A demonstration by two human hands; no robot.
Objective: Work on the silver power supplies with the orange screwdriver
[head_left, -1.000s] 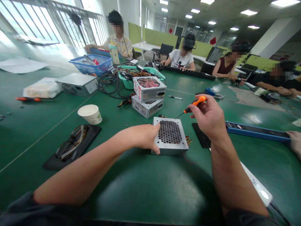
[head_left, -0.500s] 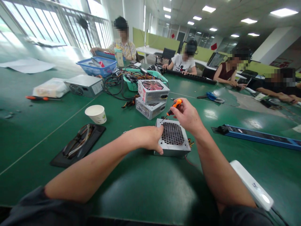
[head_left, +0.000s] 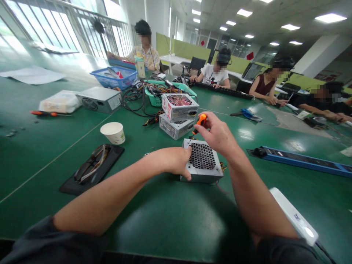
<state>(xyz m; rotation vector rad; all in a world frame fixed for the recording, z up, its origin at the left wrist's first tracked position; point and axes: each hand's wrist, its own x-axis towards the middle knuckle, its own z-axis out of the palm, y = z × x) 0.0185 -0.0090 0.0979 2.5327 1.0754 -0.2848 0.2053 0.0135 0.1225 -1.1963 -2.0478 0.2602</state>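
A grey metal power supply box (head_left: 203,174) with a honeycomb grille on top lies on the green table. My left hand (head_left: 180,160) grips its left side, with fingertips on the top edge and the thumb low on the front. In my right hand (head_left: 216,132) is an orange and black screwdriver (head_left: 201,123), tilted, its tip down at the box's back left corner. Just behind stand two stacked power supplies, the upper one (head_left: 180,110) with a red fan and the lower one (head_left: 174,127) askew beneath it.
Left are a paper cup (head_left: 113,132), a black tray (head_left: 92,168) with glasses, another power supply (head_left: 100,99) and a second screwdriver (head_left: 51,114). Behind are a green basket (head_left: 154,99) of cables and a blue basket (head_left: 115,79). Right lie a blue-edged strip (head_left: 302,159) and white device (head_left: 294,216). Several people sit beyond.
My right hand and the screwdriver handle have shifted slightly left, and the screwdriver stands more upright. My left hand stays on the box.
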